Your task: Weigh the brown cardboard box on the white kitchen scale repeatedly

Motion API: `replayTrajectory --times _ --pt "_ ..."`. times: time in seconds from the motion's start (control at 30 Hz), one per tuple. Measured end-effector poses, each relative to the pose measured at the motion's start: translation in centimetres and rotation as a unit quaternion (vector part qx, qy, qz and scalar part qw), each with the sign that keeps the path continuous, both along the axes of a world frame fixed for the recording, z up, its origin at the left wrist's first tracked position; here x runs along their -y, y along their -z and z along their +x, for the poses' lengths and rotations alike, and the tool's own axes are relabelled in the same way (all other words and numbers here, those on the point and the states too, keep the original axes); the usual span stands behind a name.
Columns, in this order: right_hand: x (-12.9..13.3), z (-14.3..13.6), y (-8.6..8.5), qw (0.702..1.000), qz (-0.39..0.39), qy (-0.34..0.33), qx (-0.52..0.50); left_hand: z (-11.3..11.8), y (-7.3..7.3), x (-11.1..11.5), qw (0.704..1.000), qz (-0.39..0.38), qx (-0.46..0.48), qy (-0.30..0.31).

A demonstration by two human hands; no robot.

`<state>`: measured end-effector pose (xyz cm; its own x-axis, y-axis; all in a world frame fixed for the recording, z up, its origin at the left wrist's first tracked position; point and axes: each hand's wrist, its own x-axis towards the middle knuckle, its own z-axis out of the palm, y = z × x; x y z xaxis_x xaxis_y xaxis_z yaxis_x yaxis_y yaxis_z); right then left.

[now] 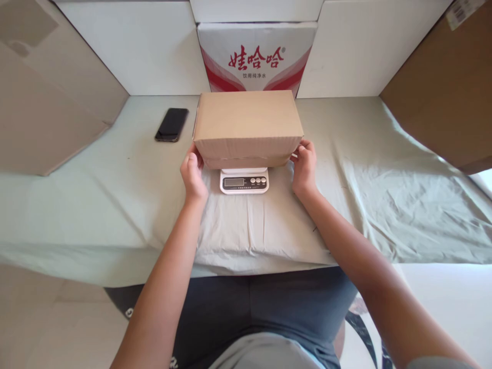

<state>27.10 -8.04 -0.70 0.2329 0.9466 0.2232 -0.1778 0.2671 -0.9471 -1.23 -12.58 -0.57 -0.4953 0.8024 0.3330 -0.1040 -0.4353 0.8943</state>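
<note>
A closed brown cardboard box [248,115] sits on or just over a small white kitchen scale [244,190], covering its platform. The scale's grey display and round buttons face me, and I can make out no digits on the display. At the box's lower left corner is my left hand [193,173], its fingers curled against the side and partly hidden behind it. My right hand [305,166] grips the lower right corner, thumb and fingers close to the cardboard. Whether the box's weight rests fully on the scale, I cannot tell.
A black smartphone [172,124] lies left of the box on the pale green cloth [96,205]. Behind stands a white and red carton [255,51] between white panels. Large cardboard boxes flank the surface at left [49,92] and right [442,87].
</note>
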Motion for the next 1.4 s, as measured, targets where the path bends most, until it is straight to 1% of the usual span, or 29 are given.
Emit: replayTrajectory --times 0.13,0.3,0.47,0.7,1.0,1.1,1.17,1.27,1.4 --pt "0.0 0.0 0.0 1.0 -0.003 0.001 -0.003 0.0 0.0 0.0 1.0 -0.002 -0.017 0.006" --pt "0.1 0.0 -0.2 1.0 -0.004 -0.001 -0.011 0.1 0.0 0.0 1.0 0.0 -0.003 0.003" --pt "0.2 -0.2 -0.5 1.0 -0.012 0.001 -0.022 -0.1 0.2 0.0 1.0 -0.002 -0.008 0.016" --pt "0.1 -0.1 -0.5 1.0 -0.017 0.001 -0.01 -0.2 0.2 0.0 1.0 0.002 -0.015 0.019" --pt "0.4 -0.2 -0.8 1.0 -0.018 0.002 -0.008 0.1 -0.4 0.3 1.0 0.004 -0.015 0.021" --pt "0.6 -0.1 -0.8 1.0 -0.008 0.002 0.002 0.3 -0.7 0.7 1.0 0.007 -0.001 0.01" --pt "0.9 -0.1 -0.9 1.0 0.002 -0.011 0.012 0.4 -0.8 0.9 1.0 0.008 0.006 0.002" --pt "1.6 -0.3 -1.2 0.997 0.021 -0.053 0.044 0.5 -0.5 1.2 1.0 -0.002 -0.013 0.004" --pt "3.3 -1.4 -2.3 0.992 0.057 -0.095 0.065 0.8 -0.3 1.2 0.999 -0.011 -0.037 0.007"
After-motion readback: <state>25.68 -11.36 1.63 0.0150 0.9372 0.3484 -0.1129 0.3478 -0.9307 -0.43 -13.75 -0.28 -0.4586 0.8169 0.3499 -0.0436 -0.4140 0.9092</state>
